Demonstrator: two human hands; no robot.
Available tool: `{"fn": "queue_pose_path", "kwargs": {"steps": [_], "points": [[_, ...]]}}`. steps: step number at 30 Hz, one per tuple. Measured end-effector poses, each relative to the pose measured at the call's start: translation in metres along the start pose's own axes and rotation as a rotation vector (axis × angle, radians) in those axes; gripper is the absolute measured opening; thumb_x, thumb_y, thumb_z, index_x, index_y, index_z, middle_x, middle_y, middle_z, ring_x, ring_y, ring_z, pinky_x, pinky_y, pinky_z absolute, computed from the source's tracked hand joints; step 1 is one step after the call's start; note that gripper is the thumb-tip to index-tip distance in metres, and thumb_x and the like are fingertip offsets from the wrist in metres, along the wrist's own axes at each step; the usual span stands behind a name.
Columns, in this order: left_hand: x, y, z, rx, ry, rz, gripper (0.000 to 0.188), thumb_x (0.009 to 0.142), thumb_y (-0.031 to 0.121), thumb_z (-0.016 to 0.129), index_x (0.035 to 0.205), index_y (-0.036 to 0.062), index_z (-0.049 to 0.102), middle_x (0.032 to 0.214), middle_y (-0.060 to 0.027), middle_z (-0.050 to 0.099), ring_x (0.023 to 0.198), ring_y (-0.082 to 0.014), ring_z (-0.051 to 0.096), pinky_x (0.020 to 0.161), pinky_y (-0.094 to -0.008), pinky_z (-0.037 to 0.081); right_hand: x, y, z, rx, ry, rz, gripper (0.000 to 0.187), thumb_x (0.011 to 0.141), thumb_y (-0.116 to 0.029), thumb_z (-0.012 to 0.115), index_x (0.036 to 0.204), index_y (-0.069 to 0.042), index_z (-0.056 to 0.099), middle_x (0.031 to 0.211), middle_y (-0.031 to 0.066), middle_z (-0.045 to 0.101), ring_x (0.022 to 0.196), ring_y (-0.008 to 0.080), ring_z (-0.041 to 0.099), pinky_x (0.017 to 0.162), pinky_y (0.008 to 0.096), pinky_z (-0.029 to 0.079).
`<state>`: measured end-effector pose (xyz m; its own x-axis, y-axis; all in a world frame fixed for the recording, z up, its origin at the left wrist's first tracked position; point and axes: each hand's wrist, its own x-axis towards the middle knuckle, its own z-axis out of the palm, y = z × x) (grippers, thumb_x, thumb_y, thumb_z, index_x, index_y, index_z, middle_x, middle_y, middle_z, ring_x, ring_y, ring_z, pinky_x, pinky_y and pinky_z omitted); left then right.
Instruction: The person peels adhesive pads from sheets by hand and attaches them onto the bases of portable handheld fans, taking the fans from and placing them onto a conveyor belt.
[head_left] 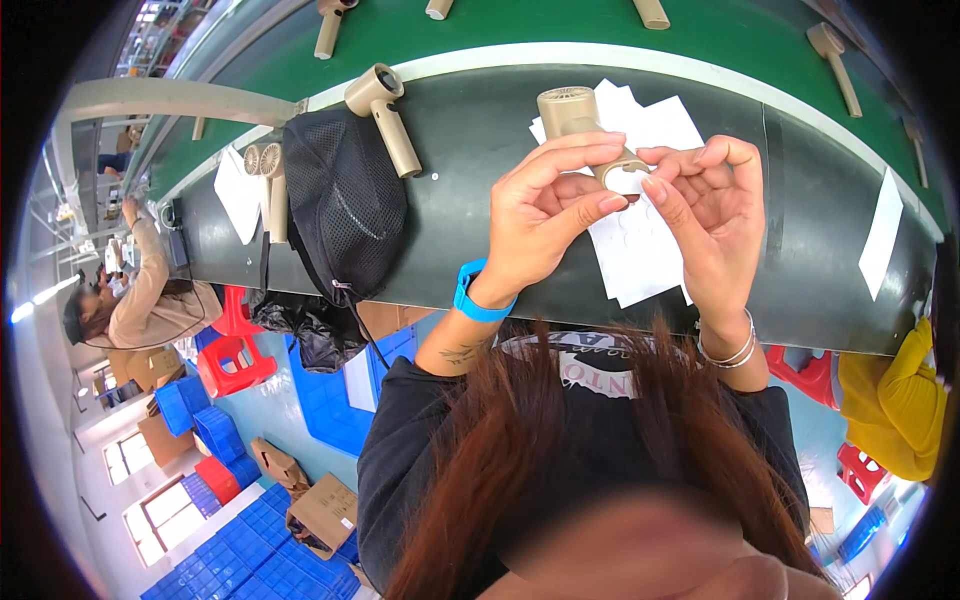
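Observation:
Both my hands hold one beige hand-held fan (570, 113) above the dark work table (480, 140). My left hand (540, 215), with a blue wristband, wraps its fingers over the fan's handle. My right hand (705, 210), with silver bracelets, pinches at the handle's end (625, 180) with thumb and fingertips. The fan's round head points away from me. Several white sheets of paper (645, 255) lie on the table under my hands.
A black mesh bag (345, 200) lies at the left, with another beige fan (385, 115) and two more fans (265, 180) beside it. More fans ride the green belt (500, 30) behind. A co-worker (140, 295) sits far left; a yellow sleeve (900, 400) shows right. Red stools and blue crates stand below.

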<state>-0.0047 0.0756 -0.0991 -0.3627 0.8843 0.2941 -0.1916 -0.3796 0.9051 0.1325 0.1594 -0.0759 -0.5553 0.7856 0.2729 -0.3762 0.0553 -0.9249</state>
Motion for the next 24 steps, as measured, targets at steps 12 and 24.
{"fn": "queue_pose_path", "kwargs": {"steps": [12,24], "points": [[-0.0015,-0.0005,-0.0023,-0.004,-0.001,-0.014,0.036,0.079,-0.011,0.064,0.114,-0.0056,0.058,0.126,-0.017,0.051,0.102,-0.025,0.062,0.084,-0.033,0.057,0.0001,-0.0014,-0.004,0.032,-0.05,0.039,0.034,0.084,0.01,0.06,0.103,-0.007,0.038,0.089,0.0085,0.059,0.106,0.0229,0.058,0.086,0.0288,0.048],[-0.0001,0.0011,-0.0001,-0.029,-0.014,-0.009,0.034,0.081,-0.01,0.062,0.114,-0.0057,0.058,0.126,-0.0174,0.05,0.106,-0.0266,0.06,0.087,-0.0353,0.057,0.0008,-0.0029,-0.0029,-0.012,-0.039,0.035,0.034,0.083,0.011,0.06,0.102,-0.006,0.037,0.089,0.0089,0.058,0.105,0.0217,0.058,0.085,0.0289,0.049]]}}
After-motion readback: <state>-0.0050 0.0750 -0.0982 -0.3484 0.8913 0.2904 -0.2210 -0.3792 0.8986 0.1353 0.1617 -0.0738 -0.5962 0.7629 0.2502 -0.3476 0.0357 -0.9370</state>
